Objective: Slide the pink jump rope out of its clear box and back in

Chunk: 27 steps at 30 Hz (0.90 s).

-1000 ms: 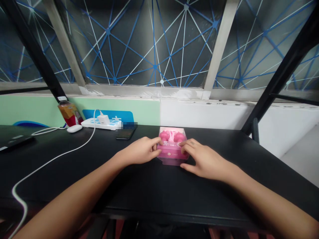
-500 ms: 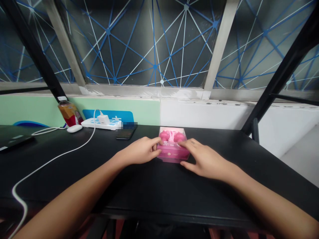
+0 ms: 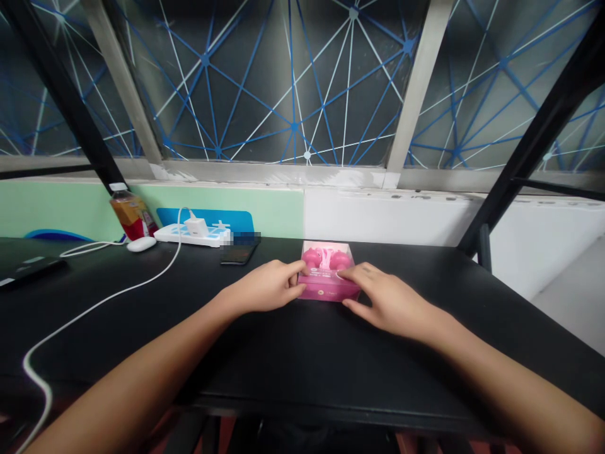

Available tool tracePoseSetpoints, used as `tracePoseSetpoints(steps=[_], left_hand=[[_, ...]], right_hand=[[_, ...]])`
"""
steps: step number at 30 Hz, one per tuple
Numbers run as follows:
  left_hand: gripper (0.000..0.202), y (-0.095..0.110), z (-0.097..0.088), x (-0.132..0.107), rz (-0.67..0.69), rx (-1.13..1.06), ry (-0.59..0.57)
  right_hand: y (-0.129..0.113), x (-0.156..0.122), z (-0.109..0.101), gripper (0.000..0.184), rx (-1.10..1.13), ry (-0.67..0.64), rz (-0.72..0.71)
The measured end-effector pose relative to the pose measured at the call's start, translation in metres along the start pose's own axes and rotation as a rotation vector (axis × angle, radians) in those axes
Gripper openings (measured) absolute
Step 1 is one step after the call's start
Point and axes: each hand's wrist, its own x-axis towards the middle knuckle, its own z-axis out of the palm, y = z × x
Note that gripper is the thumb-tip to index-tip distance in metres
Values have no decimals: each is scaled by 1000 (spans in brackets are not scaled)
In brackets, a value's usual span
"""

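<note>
A pink box (image 3: 329, 292) with a clear plastic cover lies on the black table. Through the cover show two rounded pink pieces and a pale cord, which look like headphones (image 3: 339, 260). My left hand (image 3: 271, 285) has its bent fingers and thumb at the box's left edge. On the opposite side, my right hand (image 3: 385, 296) rests its index finger on the top, while its thumb touches the front right corner. The box is held between both hands, and its front face looks flush.
A dark phone (image 3: 239, 250) lies behind my left hand. Farther left are a white power strip (image 3: 212, 236) with a charger (image 3: 195, 226), a white mouse (image 3: 141, 244) and a drink bottle (image 3: 132, 212). A white cable (image 3: 127, 291) runs across the left of the table (image 3: 302, 359).
The clear flap that stuck out at the box's front has gone in, so the front now looks flat. My right thumb has shifted slightly; my left hand stays in place.
</note>
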Motion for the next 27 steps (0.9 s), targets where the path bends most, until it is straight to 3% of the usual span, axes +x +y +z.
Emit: tracePoseSetpoints(steps=[27], left_hand=[[17, 2, -1, -3, 11, 2, 7]], right_hand=[[6, 4, 3, 21, 2, 34, -35]])
